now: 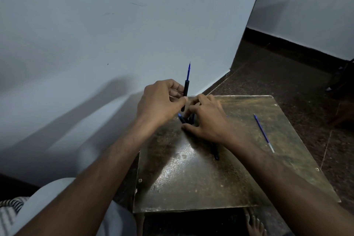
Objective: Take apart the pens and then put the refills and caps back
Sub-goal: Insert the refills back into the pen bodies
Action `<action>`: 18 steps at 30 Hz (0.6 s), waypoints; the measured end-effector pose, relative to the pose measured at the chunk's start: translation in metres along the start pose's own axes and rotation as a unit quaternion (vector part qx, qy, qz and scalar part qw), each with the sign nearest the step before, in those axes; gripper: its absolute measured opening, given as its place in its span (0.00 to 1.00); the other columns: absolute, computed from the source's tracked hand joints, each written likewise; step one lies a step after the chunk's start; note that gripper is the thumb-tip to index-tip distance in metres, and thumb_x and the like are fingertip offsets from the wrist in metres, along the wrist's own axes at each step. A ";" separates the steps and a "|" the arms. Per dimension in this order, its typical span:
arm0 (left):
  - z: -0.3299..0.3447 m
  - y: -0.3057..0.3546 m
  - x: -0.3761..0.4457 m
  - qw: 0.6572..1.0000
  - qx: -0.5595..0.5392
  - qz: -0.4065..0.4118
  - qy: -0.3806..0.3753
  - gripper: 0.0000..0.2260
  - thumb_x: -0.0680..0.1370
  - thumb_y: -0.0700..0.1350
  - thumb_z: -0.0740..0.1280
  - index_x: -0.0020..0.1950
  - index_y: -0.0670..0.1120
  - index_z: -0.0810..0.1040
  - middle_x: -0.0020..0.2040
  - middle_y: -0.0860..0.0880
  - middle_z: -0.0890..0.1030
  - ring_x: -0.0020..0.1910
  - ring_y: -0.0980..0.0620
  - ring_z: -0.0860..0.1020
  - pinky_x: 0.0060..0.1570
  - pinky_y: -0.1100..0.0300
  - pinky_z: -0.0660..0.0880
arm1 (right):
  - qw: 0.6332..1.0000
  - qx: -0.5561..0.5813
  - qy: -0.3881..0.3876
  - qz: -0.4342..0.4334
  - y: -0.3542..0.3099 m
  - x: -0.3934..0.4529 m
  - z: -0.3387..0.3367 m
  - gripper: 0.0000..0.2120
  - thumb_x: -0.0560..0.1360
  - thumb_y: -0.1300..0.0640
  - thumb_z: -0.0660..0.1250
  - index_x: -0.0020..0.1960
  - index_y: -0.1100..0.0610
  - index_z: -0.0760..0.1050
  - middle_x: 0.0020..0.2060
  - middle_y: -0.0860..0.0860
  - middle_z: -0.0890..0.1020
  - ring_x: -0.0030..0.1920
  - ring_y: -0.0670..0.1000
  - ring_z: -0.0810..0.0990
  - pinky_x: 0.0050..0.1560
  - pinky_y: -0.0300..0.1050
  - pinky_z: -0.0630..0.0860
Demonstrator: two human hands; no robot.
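We see a pale wall (95, 25) filling the upper left of the frame, with dark speckled floor (287, 86) at the right. Below centre stands a small table (191, 182) with a worn, shiny brown top, and both of our bare forearms reach up to it from the lower edge.

The left hand (159, 101), just above the middle of the frame, pinches a black pen barrel (185, 94) between thumb and fingers — the barrel stands nearly upright, and a blue refill (188, 72) sticks out of its top end against the wall.

The right hand (206, 119), just beside it at centre, lies low over the tabletop with its fingers curled down on a small cluster of dark pen parts (183, 119); we cannot tell whether it grips any of them. Another dark pen (215, 151) pokes out from under that wrist, lying flat on the table.

At the right of the tabletop, well apart from the hands, a loose blue refill (263, 132) lies on a slant.
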State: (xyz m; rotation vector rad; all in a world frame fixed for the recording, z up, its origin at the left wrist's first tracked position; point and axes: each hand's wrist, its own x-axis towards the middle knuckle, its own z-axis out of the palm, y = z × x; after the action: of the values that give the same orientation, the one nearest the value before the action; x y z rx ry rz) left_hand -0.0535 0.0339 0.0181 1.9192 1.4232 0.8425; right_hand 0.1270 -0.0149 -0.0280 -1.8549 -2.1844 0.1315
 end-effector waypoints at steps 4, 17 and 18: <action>-0.004 0.000 0.000 1.000 0.004 -0.004 0.011 0.06 0.74 0.52 0.79 0.47 0.59 0.84 0.39 0.62 0.87 0.38 0.65 0.84 0.50 0.55 0.85 | 1.000 0.028 0.011 -0.001 -0.006 0.001 0.004 0.09 0.75 0.43 0.76 0.51 0.47 0.86 0.56 0.49 0.78 0.62 0.53 0.73 0.61 0.52 0.74; 0.010 0.006 -0.006 0.999 -0.017 0.042 -0.017 0.07 0.75 0.49 0.80 0.50 0.58 0.86 0.37 0.62 0.86 0.38 0.68 0.84 0.37 0.75 0.78 | 0.817 0.523 0.108 0.217 0.022 -0.005 -0.031 0.11 0.78 0.64 0.77 0.59 0.58 0.83 0.46 0.54 0.88 0.46 0.48 0.88 0.46 0.40 0.82; 0.014 0.008 -0.008 0.998 -0.017 0.049 -0.023 0.07 0.75 0.49 0.80 0.50 0.58 0.86 0.37 0.62 0.86 0.38 0.68 0.84 0.37 0.77 0.76 | 0.802 0.547 0.115 0.210 0.024 -0.006 -0.034 0.12 0.80 0.64 0.75 0.62 0.57 0.83 0.45 0.55 0.87 0.45 0.47 0.87 0.45 0.40 0.81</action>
State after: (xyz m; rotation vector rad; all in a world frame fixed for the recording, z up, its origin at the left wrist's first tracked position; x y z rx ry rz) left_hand -0.0400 0.0234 0.0146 1.9831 1.2877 0.8558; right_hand 0.1595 -0.0202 -0.0025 -1.4354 -1.0238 0.9620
